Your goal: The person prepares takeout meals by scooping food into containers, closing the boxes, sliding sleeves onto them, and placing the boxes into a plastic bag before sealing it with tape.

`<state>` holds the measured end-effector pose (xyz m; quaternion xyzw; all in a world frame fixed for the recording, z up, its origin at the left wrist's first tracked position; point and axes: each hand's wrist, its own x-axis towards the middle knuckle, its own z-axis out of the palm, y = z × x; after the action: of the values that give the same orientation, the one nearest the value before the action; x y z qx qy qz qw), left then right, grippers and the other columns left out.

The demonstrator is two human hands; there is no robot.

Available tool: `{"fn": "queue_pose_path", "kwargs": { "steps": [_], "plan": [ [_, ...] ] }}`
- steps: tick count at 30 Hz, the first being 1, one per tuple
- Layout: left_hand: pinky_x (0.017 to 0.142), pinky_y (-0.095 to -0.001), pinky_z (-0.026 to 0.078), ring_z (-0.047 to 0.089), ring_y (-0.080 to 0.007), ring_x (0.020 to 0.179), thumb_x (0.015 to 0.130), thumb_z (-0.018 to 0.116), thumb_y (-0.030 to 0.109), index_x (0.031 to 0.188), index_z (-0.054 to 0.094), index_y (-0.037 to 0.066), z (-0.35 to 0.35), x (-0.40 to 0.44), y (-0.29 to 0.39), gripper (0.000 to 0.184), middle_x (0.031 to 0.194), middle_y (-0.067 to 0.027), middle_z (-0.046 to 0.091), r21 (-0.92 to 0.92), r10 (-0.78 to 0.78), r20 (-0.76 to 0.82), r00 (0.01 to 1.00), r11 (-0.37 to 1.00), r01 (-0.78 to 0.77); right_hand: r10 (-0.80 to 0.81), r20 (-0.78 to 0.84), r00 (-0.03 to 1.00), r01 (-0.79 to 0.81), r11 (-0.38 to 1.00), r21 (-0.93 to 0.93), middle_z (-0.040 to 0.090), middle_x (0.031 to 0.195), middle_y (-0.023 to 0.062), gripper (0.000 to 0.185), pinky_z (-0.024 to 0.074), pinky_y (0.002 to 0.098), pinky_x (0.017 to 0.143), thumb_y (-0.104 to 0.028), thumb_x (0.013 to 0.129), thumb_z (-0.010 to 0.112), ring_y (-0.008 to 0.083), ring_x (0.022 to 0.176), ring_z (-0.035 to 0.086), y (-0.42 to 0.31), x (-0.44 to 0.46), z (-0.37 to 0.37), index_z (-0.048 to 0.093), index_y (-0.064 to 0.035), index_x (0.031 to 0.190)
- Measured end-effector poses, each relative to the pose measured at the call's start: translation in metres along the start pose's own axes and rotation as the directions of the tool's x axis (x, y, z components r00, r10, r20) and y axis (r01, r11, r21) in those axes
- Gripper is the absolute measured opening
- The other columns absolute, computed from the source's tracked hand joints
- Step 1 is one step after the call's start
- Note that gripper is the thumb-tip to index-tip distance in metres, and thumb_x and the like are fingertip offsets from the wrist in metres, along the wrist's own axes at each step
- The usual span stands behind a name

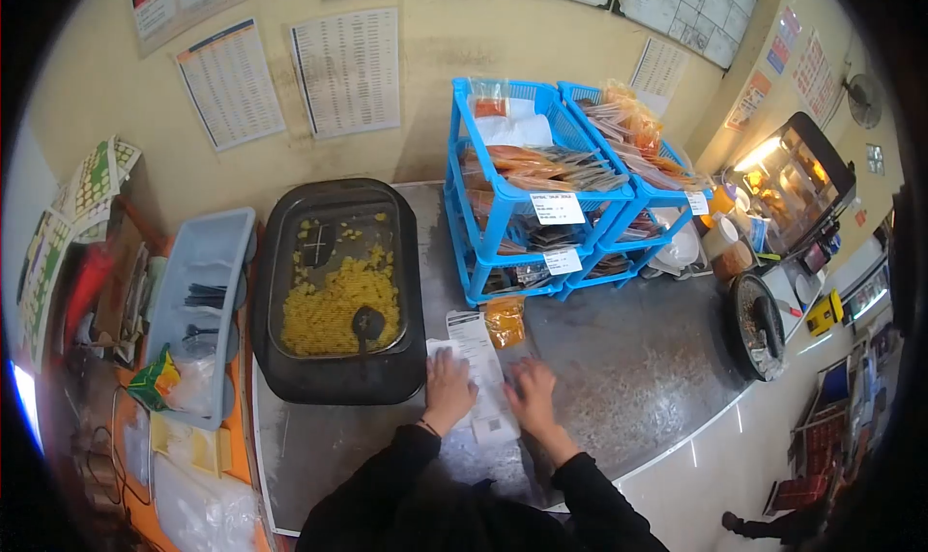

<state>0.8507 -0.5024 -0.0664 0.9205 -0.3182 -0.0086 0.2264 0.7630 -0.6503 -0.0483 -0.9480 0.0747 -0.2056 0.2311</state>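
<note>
Evidently, the long white receipt (472, 344) lies flat on the metal counter (619, 359), right of the black tray (338, 383) of yellow food (338, 305), and from my remote view I have a hand at each side of it. My left hand (450, 390) rests palm down with its fingers extended, over the paper's left side and a second white slip; my right hand (533, 394) has its fingers slightly bent and apart at the right edge. I see neither hand pinching anything. An orange packet (504, 321) sits just beyond, near the blue rack (541, 199). I judge the paper feather-light, limp, quick to slide, crease or tear, so I'd hold it by its long edges, with gentle flat fingertips.
</note>
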Motion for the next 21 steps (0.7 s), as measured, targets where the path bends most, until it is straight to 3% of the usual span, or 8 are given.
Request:
{"fn": "queue_pose_path", "kwargs": {
  "steps": [4, 7, 12, 13, 17, 20, 21],
  "plan": [
    [0.098, -0.0539, 0.016, 0.026, -0.0381, 0.119, 0.072, 0.054, 0.021, 0.107, 0.047, 0.002, 0.003, -0.001, 0.004, 0.041, 0.125, -0.0254, 0.031, -0.09, -0.004, -0.08, 0.997, 0.996, -0.003, -0.219, 0.302, 0.928, 0.283, 0.942, -0.184, 0.04, 0.125, 0.0087, 0.043, 0.0247, 0.0545, 0.088, -0.033, 0.076, 0.055, 0.0266, 0.118, 0.034, -0.014, -0.025, 0.027, 0.048, -0.0132, 0.114],
    [0.099, -0.0534, 0.014, 0.024, -0.0319, 0.123, 0.079, 0.049, 0.025, 0.12, 0.04, 0.003, 0.013, 0.02, -0.003, 0.047, 0.131, -0.0184, 0.029, -0.014, 0.054, -0.058, 0.997, 0.998, -0.055, -0.226, 0.367, 0.902, 0.286, 0.951, -0.116, 0.039, 0.127, 0.0075, 0.043, 0.0215, 0.0588, 0.089, -0.035, 0.079, 0.052, 0.026, 0.12, 0.032, -0.019, -0.032, 0.033, 0.047, -0.0136, 0.116],
    [0.099, -0.0541, 0.012, 0.023, -0.0292, 0.125, 0.082, 0.046, 0.03, 0.127, 0.033, 0.004, 0.038, 0.039, -0.012, 0.054, 0.134, -0.0151, 0.027, 0.064, 0.054, -0.124, 0.991, 0.997, -0.047, -0.137, 0.276, 0.951, 0.171, 0.98, -0.105, 0.04, 0.127, 0.0084, 0.041, 0.0197, 0.0553, 0.093, -0.031, 0.079, 0.053, 0.0273, 0.121, 0.031, -0.008, -0.03, 0.024, 0.048, -0.0128, 0.115],
    [0.099, -0.0523, 0.014, 0.02, -0.0326, 0.126, 0.085, 0.04, 0.029, 0.126, 0.034, 0.002, 0.038, 0.045, -0.011, 0.049, 0.136, -0.0171, 0.022, 0.049, 0.025, -0.09, 0.996, 0.999, -0.021, -0.103, 0.257, 0.961, 0.137, 0.984, -0.117, 0.041, 0.126, 0.0084, 0.041, 0.0195, 0.0551, 0.093, -0.03, 0.078, 0.053, 0.0272, 0.121, 0.031, -0.005, -0.029, 0.021, 0.048, -0.0129, 0.115],
    [0.1, -0.0464, 0.021, 0.027, -0.0381, 0.119, 0.077, 0.046, 0.011, 0.114, 0.044, -0.002, 0.028, 0.061, -0.02, 0.04, 0.127, -0.0192, 0.033, -0.245, 0.049, -0.288, 0.956, 0.962, -0.123, -0.059, 0.183, 0.981, 0.097, 0.974, -0.205, 0.042, 0.124, 0.0096, 0.037, 0.0207, 0.0561, 0.092, -0.029, 0.079, 0.052, 0.0295, 0.12, 0.03, 0.006, -0.035, 0.014, 0.051, -0.0147, 0.113],
    [0.1, -0.0452, 0.021, 0.028, -0.0366, 0.119, 0.077, 0.046, 0.009, 0.113, 0.046, -0.001, -0.011, 0.036, -0.014, 0.038, 0.127, -0.019, 0.033, -0.05, 0.19, -0.098, 0.977, 0.98, -0.195, 0.004, 0.134, 0.991, 0.036, 0.954, -0.297, 0.043, 0.123, 0.011, 0.036, 0.0203, 0.0565, 0.092, -0.028, 0.079, 0.051, 0.0312, 0.121, 0.029, 0.009, -0.038, 0.015, 0.051, -0.0141, 0.113],
    [0.1, -0.0437, 0.021, 0.025, -0.0358, 0.122, 0.081, 0.045, 0.012, 0.119, 0.041, 0.0, -0.011, 0.025, -0.015, 0.04, 0.13, -0.0186, 0.03, -0.019, 0.235, -0.029, 0.971, 0.972, -0.236, 0.011, 0.119, 0.993, 0.025, 0.956, -0.294, 0.043, 0.123, 0.0117, 0.036, 0.02, 0.0567, 0.092, -0.028, 0.079, 0.051, 0.0319, 0.12, 0.029, 0.011, -0.036, 0.013, 0.052, -0.0136, 0.112]
  ]
}}
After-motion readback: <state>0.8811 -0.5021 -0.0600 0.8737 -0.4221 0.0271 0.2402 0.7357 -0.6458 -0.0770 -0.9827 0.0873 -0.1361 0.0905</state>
